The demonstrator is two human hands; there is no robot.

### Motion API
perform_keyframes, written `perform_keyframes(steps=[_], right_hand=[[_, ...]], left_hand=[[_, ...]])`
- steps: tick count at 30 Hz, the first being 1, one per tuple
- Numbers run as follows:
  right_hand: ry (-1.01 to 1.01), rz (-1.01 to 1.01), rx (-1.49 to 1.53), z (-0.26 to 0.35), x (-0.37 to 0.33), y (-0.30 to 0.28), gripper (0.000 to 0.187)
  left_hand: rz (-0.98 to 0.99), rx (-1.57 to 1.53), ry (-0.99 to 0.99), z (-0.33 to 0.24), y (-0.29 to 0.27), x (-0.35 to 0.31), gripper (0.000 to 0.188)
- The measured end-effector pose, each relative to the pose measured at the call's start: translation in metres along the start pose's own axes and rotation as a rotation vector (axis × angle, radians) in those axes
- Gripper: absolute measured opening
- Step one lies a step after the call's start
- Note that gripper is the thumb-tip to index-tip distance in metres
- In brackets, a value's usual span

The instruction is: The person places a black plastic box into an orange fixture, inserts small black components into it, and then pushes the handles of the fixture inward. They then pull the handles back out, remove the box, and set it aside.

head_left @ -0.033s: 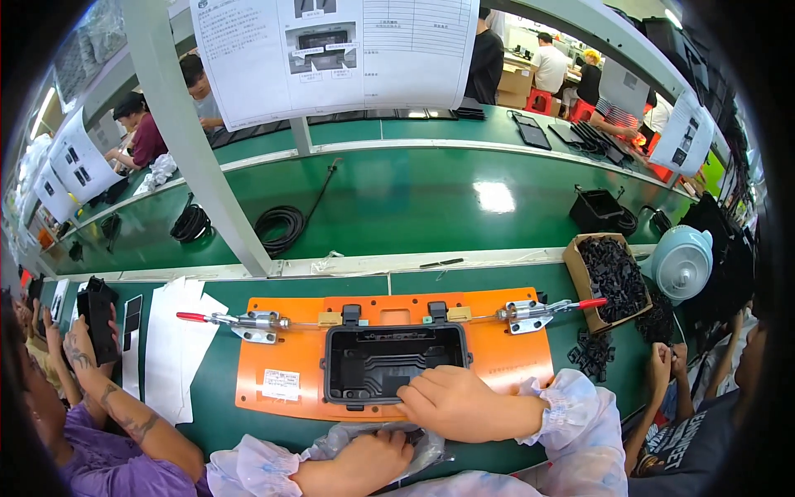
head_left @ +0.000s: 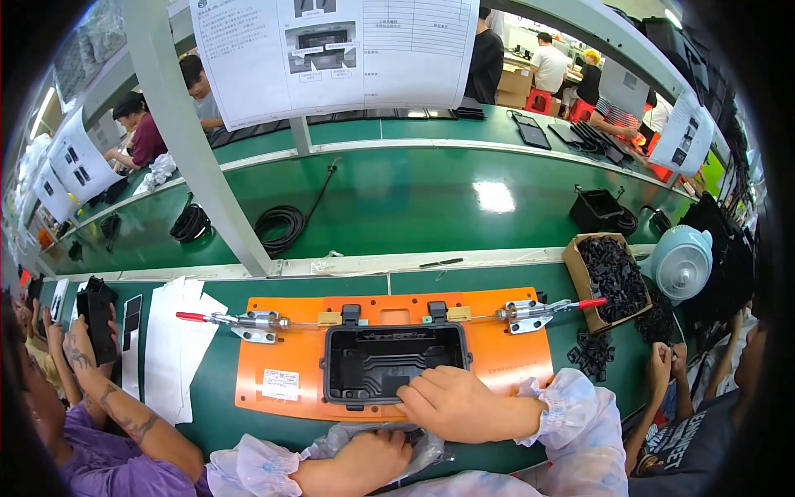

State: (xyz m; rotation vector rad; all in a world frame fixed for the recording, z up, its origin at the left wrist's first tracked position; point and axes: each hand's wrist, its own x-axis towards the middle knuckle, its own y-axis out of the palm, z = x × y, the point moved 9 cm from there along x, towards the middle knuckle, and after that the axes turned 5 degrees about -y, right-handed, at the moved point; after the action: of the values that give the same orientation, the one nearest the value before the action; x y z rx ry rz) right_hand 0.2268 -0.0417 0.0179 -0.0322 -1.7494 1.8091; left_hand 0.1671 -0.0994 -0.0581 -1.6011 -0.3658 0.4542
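A black rectangular plastic housing, open at the top, sits on an orange fixture plate in front of me. My right hand reaches over its near right rim, fingers bent down and pressed together; what they pinch, if anything, is hidden. Close to the table's front edge, my left hand curls its fingers into a crumpled clear plastic bag. Whatever the bag contains is mostly covered. Toggle clamps with red handles, one on the left and one on the right, flank the housing.
A cardboard box of small black parts stands right, beside a loose pile and a light-blue fan. White paper sheets lie left. Co-workers sit on both sides. Coiled black cable rests beyond the metal rail.
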Motion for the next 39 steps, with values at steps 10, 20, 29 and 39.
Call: perform_keyframes(steps=[10, 20, 29, 39], right_hand=[[-0.040, -0.189, -0.224, 0.023, 0.012, -0.065, 0.030], [0.322, -0.464, -0.229, -0.090, 0.020, -0.148, 0.019], [0.508, -0.079, -0.446, -0.298, -0.012, -0.062, 0.018], [0.442, 0.134, -0.613, -0.317, -0.014, -0.028, 0.024]], left_hand=[[-0.056, -0.116, 0.044, 0.001, -0.021, 0.004, 0.013], [-0.017, -0.143, 0.095, 0.002, -0.016, -0.001, 0.012], [0.007, -0.174, 0.112, 0.002, -0.041, -0.003, 0.008], [-0.777, -0.164, -0.468, 0.155, -0.141, -0.025, 0.011]])
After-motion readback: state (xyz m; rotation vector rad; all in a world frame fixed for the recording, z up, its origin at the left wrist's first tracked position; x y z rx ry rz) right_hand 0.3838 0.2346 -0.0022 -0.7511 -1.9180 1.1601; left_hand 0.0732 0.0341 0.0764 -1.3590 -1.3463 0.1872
